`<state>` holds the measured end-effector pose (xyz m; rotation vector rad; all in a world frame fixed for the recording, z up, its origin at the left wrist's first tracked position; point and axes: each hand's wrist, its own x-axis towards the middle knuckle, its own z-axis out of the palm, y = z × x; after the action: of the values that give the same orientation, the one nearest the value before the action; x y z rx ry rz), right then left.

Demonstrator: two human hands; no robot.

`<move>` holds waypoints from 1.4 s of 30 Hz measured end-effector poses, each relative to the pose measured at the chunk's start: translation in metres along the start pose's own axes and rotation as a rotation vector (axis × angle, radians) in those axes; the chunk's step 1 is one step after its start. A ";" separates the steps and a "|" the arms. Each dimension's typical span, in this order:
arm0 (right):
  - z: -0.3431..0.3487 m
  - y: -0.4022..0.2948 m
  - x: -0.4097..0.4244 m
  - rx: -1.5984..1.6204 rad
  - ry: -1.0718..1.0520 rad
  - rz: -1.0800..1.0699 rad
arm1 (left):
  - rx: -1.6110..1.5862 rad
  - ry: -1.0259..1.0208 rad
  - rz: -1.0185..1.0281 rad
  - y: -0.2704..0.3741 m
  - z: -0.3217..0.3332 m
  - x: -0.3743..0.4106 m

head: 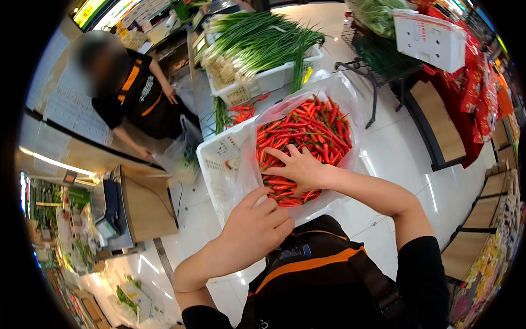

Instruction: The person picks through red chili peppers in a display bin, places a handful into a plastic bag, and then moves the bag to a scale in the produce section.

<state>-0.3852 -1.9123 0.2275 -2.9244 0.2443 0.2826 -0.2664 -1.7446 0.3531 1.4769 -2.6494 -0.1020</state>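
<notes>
A heap of red chili peppers (316, 127) with green stems fills a clear plastic bag (349, 96), whose mouth is spread wide. The bag sits in a white plastic crate (213, 172) in front of me. My right hand (299, 169) rests palm down on the peppers, fingers spread apart. Close to the bag's near left edge is my left hand (261, 218), its fingers curled. Whether something is pinched between those fingertips cannot be made out. Several loose red peppers (242, 113) lie just beyond the crate.
Scallions (263, 43) are piled in another white crate (263, 84) beyond the peppers. At the left a person (139, 94) in a dark apron handles a plastic bag (181, 160). A shopping cart (365, 61) and a white foam box (429, 39) are at the upper right.
</notes>
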 end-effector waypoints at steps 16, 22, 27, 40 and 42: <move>0.003 0.005 -0.020 0.446 0.111 0.030 | -0.082 0.125 -0.001 -0.009 0.011 -0.016; -0.038 0.072 -0.029 0.755 0.255 0.076 | -0.082 0.154 -0.025 -0.009 0.010 -0.018; -0.046 0.109 -0.043 0.234 0.252 0.415 | -0.075 0.157 -0.036 -0.012 0.007 -0.017; 0.014 -0.011 -0.045 0.153 0.404 0.239 | -0.163 0.243 0.045 -0.025 0.009 0.013; 0.009 -0.013 -0.055 0.194 0.421 0.117 | -0.228 0.228 0.054 -0.029 0.006 0.016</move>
<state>-0.4378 -1.8896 0.2322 -2.7486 0.4744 -0.3282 -0.2507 -1.7735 0.3447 1.2637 -2.4038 -0.2099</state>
